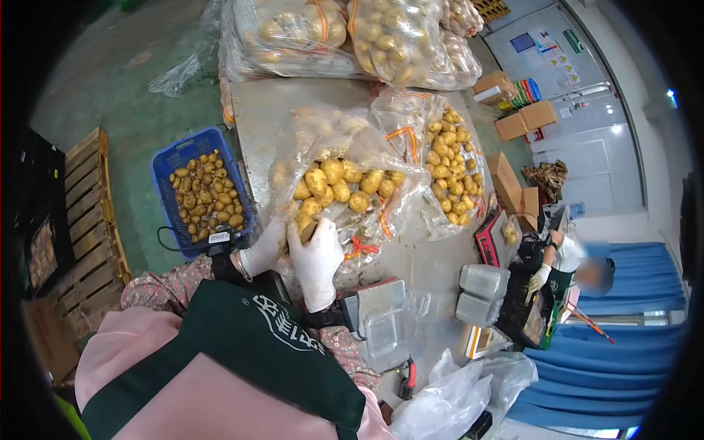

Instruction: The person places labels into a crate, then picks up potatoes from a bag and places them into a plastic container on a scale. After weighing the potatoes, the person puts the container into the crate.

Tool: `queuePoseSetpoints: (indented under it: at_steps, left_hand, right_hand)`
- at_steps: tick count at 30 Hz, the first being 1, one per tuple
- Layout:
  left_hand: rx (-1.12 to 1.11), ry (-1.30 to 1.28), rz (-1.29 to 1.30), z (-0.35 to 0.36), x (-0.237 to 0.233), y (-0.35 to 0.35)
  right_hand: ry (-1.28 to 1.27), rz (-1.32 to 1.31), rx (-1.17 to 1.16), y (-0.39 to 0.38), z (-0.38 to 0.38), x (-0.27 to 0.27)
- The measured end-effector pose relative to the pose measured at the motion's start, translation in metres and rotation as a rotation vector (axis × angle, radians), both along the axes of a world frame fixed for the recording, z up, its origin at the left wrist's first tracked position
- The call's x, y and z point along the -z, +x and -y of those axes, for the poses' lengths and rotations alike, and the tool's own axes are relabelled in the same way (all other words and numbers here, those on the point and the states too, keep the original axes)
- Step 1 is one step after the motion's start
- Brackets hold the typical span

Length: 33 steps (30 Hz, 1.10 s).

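Note:
Gloved in white, my right hand (317,258) has its fingers closed round a potato (309,232) at the near edge of an open clear bag (323,136). My left hand (264,249), also in a white glove, is just beside it at the bag's edge; its fingers are mostly hidden, so its grip cannot be made out. Several yellow potatoes (334,172) lie in the mouth of the bag, directly beyond both hands. Another opened bag of potatoes (449,165) lies farther right on the metal table (257,110).
A blue crate (158,176) of small potatoes stands left of the table. Full bags (389,37) are stacked at the far end. Clear trays (385,330), a red-edged scale (487,242) and plastic bags (447,400) lie rightward. A co-worker's gloved hand (539,280) is over a black crate.

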<state>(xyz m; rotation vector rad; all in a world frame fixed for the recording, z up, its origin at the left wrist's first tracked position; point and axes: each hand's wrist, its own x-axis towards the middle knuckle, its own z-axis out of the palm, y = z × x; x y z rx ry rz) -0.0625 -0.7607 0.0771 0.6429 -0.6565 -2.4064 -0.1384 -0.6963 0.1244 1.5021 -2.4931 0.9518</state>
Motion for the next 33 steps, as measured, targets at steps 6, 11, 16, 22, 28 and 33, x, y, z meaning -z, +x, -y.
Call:
queuePoseSetpoints:
  at_steps: [6,11,16,22,28,33]
  left_hand:
    - [0.059,0.005,0.108,-0.004,0.032,-0.020]
    - [0.238,0.156,0.115,0.007,0.029,-0.024]
    - [0.391,0.170,-0.119,0.019,0.032,-0.016]
    - [0.327,-0.914,-0.018,0.018,0.045,-0.017]
    - [0.685,0.129,-0.022,0.024,0.071,-0.018]
    - [0.252,-1.469,0.109,0.010,0.071,-0.026]
  right_hand:
    - [0.053,0.005,-0.011,-0.020,-0.007,0.010]
    - [-0.081,0.201,-0.011,-0.038,-0.007,0.017]
    - [-0.038,0.404,0.004,-0.057,-0.005,0.039]
    - [-0.114,0.481,0.159,-0.076,-0.011,0.054]
    - [-0.021,0.592,-0.117,-0.064,-0.019,0.011]
    - [0.066,0.589,-0.141,-0.040,-0.021,0.020]
